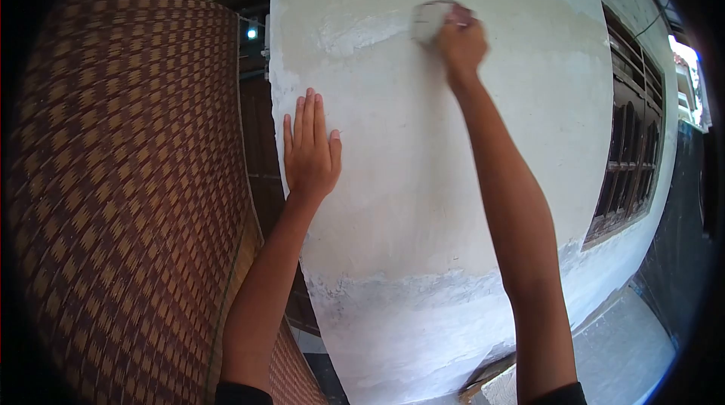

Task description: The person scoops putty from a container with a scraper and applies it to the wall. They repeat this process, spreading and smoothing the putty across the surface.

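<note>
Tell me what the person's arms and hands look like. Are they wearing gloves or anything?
No gloves. The left hand and the right hand are both bare, with no rings, watch or bracelet to see. Both forearms are bare too. Only at the very bottom of the picture does a dark sleeve edge show on each arm, pushed up near the elbow.
</note>
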Motion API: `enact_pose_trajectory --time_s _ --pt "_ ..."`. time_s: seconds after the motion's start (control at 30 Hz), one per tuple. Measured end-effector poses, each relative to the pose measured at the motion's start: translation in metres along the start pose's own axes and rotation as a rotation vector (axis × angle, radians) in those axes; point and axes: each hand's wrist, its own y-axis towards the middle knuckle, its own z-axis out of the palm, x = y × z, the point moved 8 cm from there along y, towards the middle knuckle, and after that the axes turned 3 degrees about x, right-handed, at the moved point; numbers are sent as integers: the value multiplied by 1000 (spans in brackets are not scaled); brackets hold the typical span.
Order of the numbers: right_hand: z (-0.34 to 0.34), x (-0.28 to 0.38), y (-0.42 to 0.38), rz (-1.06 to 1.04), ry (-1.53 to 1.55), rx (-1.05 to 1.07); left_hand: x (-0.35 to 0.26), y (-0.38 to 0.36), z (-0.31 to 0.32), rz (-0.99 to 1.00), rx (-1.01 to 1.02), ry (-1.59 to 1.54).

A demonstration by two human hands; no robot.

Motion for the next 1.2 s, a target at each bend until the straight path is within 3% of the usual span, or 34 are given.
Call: enact_pose_trajectory --time_s 0.03,0.1,0.27,0.3,0.37,0.43,0.5,0.6,0.73,0.83,0.9,0.97,1.03,1.1,1.13,1.2 --pt "-20 -7 3 75 99 -126 -1 0 0 -11 -2 -3" --pt "-27 -6 0 52 241 -177 -1 -1 -1 -20 -9 5" --pt "37 54 -57 -419 232 263 2 0 -1 -8 13 -16" --pt "45 58 -66 -418 213 386 3 0 -1 -5 16 -19" --pt "47 44 -54 -417 36 300 4 0 -1 12 16 -10" --pt "20 6 -18 -132 -18 94 2 -1 -2 9 10 -10" --pt "-23 -17 4 71 162 -165 1 -1 -2 1 2 -3" --pt "-33 -12 4 17 246 -237 -1 -1 -4 -7 -17 22" --pt "36 57 -46 -403 306 130 0 1 -5 7 -9 2" --pt "77 84 -74 -423 247 427 2 0 -7 11 4 -6" --pt "82 81 -65 -448 35 427 2 1 -5 9 9 -6" --pt "67 51 -28 -307 -186 253 3 0 -5 13 -5 -16" --pt "23 26 3 -7 -71 88 0 0 -5 -2 -4 -10" --pt "-18 15 8 126 191 -113 1 0 -5 -20 -6 -1" --pt "-15 14 6 124 190 -110 0 0 -5 -15 -18 1" --pt "5 29 0 -88 195 33 -1 -1 -4 -9 -28 0"
